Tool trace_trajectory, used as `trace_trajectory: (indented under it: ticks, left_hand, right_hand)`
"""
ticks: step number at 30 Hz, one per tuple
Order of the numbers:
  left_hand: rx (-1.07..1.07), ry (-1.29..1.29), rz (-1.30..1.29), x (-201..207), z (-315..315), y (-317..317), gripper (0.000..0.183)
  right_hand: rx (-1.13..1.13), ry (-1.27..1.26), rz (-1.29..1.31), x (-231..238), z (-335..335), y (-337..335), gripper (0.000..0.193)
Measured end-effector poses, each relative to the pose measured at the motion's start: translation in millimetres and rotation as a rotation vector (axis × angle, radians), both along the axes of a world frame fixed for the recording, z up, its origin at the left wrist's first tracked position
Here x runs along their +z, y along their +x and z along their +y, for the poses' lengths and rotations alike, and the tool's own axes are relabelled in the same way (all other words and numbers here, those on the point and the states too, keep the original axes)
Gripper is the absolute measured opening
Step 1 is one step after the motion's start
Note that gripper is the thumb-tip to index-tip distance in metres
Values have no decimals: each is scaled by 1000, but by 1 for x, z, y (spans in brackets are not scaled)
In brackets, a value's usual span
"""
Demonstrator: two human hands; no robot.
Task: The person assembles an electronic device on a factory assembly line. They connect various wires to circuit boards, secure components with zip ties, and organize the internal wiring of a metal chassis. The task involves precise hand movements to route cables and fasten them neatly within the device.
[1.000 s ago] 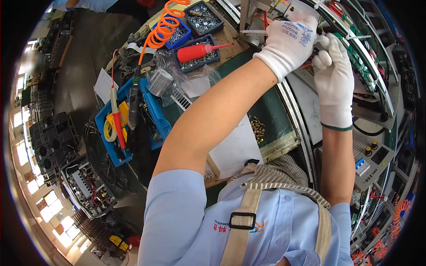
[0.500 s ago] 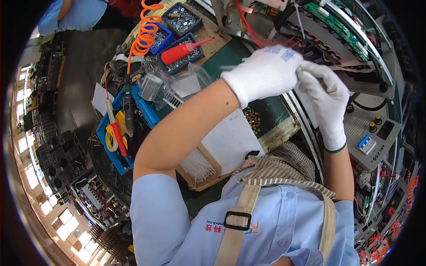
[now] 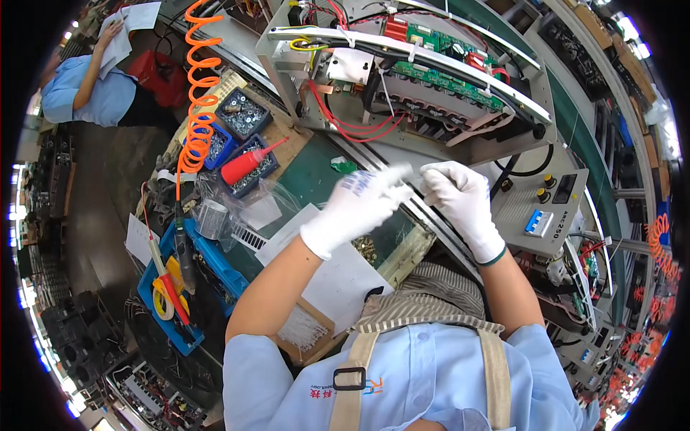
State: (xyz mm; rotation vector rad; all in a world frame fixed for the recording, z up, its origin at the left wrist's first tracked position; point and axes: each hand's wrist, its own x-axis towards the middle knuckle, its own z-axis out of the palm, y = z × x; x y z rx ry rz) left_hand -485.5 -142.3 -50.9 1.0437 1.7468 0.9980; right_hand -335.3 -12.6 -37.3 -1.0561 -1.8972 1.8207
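Both of my hands wear white gloves and meet just in front of an open metal chassis (image 3: 431, 144) filled with green circuit boards (image 3: 438, 75) and red wires. My left hand (image 3: 352, 208) is blurred by motion, its fingers reaching toward my right hand. My right hand (image 3: 460, 201) is curled into a fist. A thin white piece (image 3: 404, 176) shows between the two hands; I cannot tell which hand holds it. Under the hands lies a green bench mat (image 3: 309, 179).
An orange coiled hose (image 3: 194, 108) hangs at the left over blue bins of screws (image 3: 241, 115) and a red bottle (image 3: 248, 164). A blue tool tray (image 3: 172, 287), white paper (image 3: 338, 280) and a wooden box of white ties (image 3: 305, 330) lie nearer. A grey control box (image 3: 539, 208) stands right. Another person (image 3: 86, 86) sits at top left.
Both hands have come down out of the chassis toward my body and closed together. The view has tilted, showing more of the chassis above them.
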Motion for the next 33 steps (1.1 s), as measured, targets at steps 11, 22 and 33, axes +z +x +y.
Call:
trace_trajectory:
  ticks: [11,22,33]
  left_hand:
    - [586,73,25,-35,8,-124,25]
    - [247,96,-133,-21,41,-100,26]
    - [149,-67,720,-42,3,-120,24]
  right_hand:
    - [237,361,-36,-38,39,-69,63]
    - [318,355,-229,-43,43,-145,59]
    - [-14,202,-77,-96,32,-155,30]
